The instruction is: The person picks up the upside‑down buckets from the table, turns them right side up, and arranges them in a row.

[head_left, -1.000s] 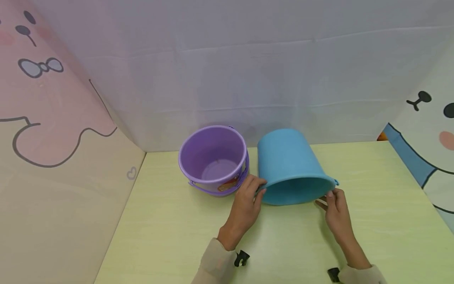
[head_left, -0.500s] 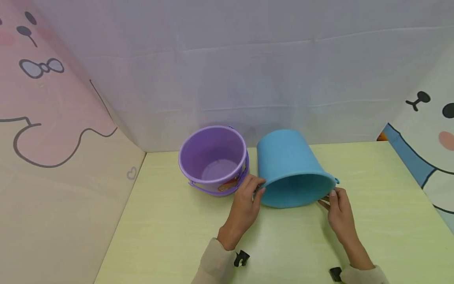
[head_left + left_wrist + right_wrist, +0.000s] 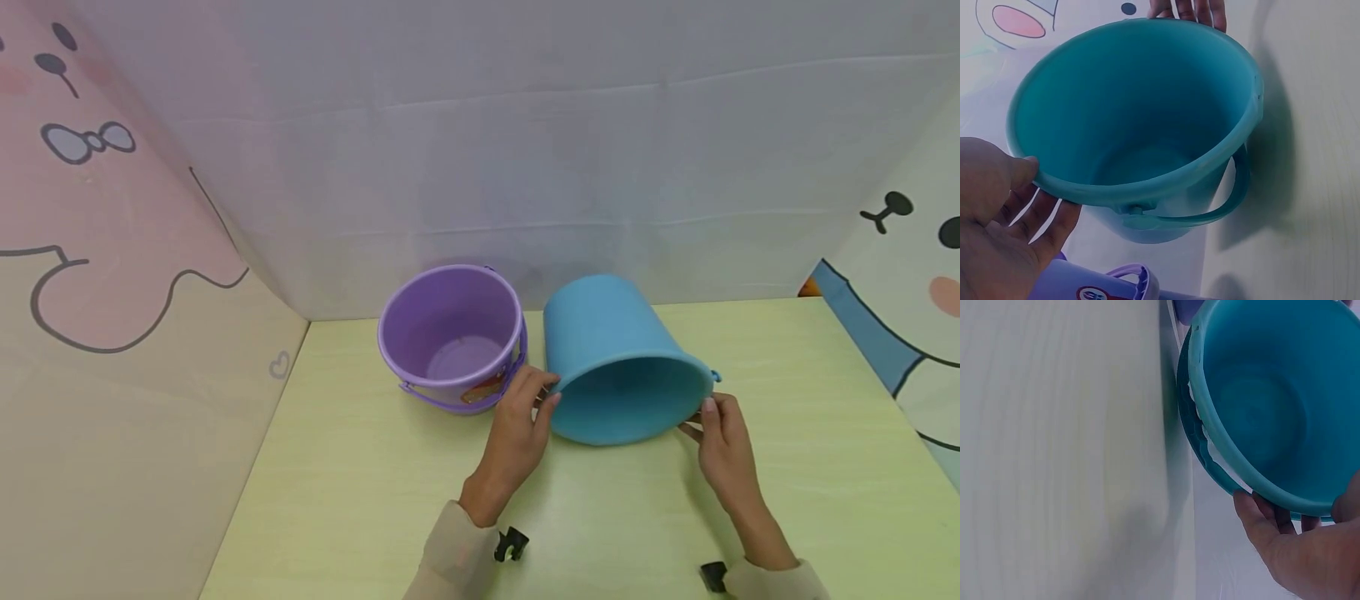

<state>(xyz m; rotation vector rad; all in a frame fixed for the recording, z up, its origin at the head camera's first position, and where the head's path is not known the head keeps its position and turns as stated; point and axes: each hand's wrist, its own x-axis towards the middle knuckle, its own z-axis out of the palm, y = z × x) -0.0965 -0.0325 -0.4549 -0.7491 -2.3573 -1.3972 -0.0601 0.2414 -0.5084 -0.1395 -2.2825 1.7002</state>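
Note:
A blue bucket (image 3: 607, 321) lies tipped over in the head view, its mouth turned toward me. My left hand (image 3: 517, 425) grips the rim at the left, and in the left wrist view the thumb lies over the edge with the fingers behind it. On the opposite side my right hand (image 3: 726, 450) holds the rim, with fingers (image 3: 1259, 519) round its outside in the right wrist view. The handle (image 3: 1210, 215) of this bucket hangs below the rim. Just left of it stands a purple bucket (image 3: 450, 325), upright, its handle lowered at the front.
The pale yellow-green table (image 3: 345, 500) meets a white cloth backdrop (image 3: 525, 167) right behind both buckets. Printed side panels with cartoon animals flank the table on the left and right.
The blue bucket's mouth has turned up a little, so more of its inside shows. My right hand has shifted slightly right with the rim; the left hand and the purple bucket stay almost still.

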